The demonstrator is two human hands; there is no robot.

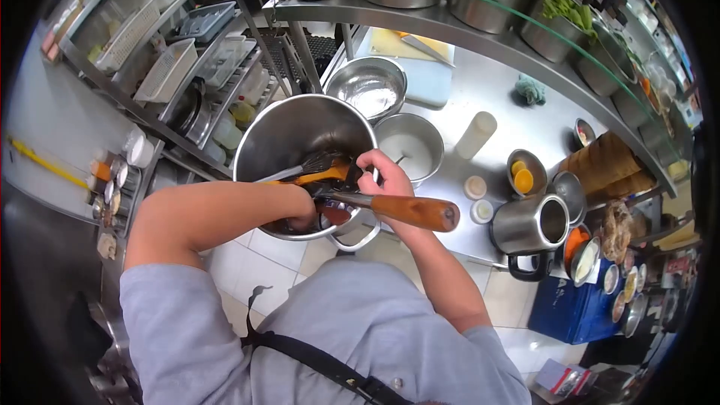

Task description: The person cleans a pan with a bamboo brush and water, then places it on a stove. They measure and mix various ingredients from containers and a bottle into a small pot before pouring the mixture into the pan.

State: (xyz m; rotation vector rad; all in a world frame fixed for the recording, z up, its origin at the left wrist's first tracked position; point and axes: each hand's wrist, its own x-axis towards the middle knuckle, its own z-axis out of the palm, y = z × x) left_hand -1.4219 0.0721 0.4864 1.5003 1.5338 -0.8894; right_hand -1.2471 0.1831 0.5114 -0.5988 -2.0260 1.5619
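A large steel pot (300,131) is tilted toward me over the tiled floor. My right hand (382,174) is closed around the orange handle of a black whisk (324,169) whose wires sit inside the pot. My left hand (302,212) reaches across into the pot's lower rim, with its fingers hidden. A utensil with a long wooden handle (412,211) sticks out to the right from beside that hand, passing under my right wrist. Something reddish (336,216) shows low in the pot.
On the steel counter (502,97) are two steel bowls (369,86) (409,146), a white squeeze bottle (475,135), a steel jug (529,225), small bowls of orange sauce and a cutting board with a knife. Steel containers line the shelf above, and racks stand at the left.
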